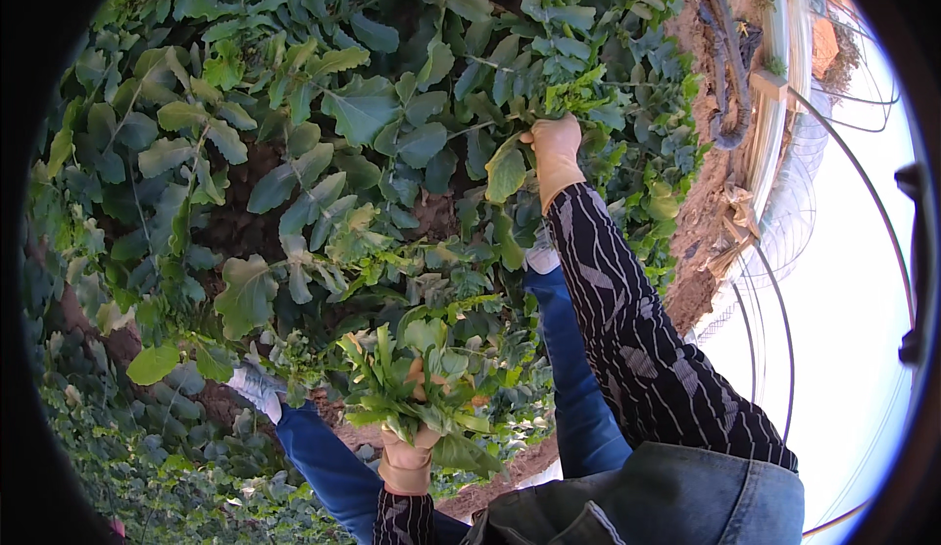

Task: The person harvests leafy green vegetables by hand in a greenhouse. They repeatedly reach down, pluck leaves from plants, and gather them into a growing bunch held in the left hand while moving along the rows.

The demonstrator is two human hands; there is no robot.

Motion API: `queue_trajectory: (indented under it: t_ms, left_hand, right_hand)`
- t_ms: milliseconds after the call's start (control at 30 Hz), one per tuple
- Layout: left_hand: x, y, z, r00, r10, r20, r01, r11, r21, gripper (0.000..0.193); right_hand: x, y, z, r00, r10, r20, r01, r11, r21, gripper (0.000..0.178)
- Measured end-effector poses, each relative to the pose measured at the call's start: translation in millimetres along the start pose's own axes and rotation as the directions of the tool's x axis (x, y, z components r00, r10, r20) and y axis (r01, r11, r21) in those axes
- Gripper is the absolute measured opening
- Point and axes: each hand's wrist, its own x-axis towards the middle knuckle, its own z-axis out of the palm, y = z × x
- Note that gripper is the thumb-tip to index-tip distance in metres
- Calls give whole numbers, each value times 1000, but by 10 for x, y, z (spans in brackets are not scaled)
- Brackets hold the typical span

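My left hand [407, 447], low in the view, is closed around a bunch of picked green leaves [431, 398]. The leaves fan out past the fingers and hide part of them. Farther out, my right hand [555, 143] reaches into the leafy plants [372, 114]. Its fingers are pinched on a yellowish-green leaf [506, 171] that hangs beside the thumb. Where that leaf joins its plant cannot be made out. Both hands seem to wear thin tan gloves, below black patterned sleeves [627, 310].
Dense lobed foliage surrounds my legs in blue trousers [573, 378] and my pale shoes [257, 388]. To the right lie a strip of bare soil [691, 222], a dark hose [730, 84] and rolled clear plastic sheeting [784, 84]. Thin curved poles [863, 177] stand beyond.
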Motion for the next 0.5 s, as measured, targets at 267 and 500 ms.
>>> queue_trajectory:
  t_ms: [267,500]
  left_hand:
    - [-62,18,16,975,190,115,-175,976,-128,63]
    - [-21,-81,-64,994,107,23,-101,982,-161,53]
  right_hand:
    - [-145,-161,-483,820,-232,523,571,270,-775,35]
    - [-359,-40,-771,588,-280,758,775,-71,-628,45]
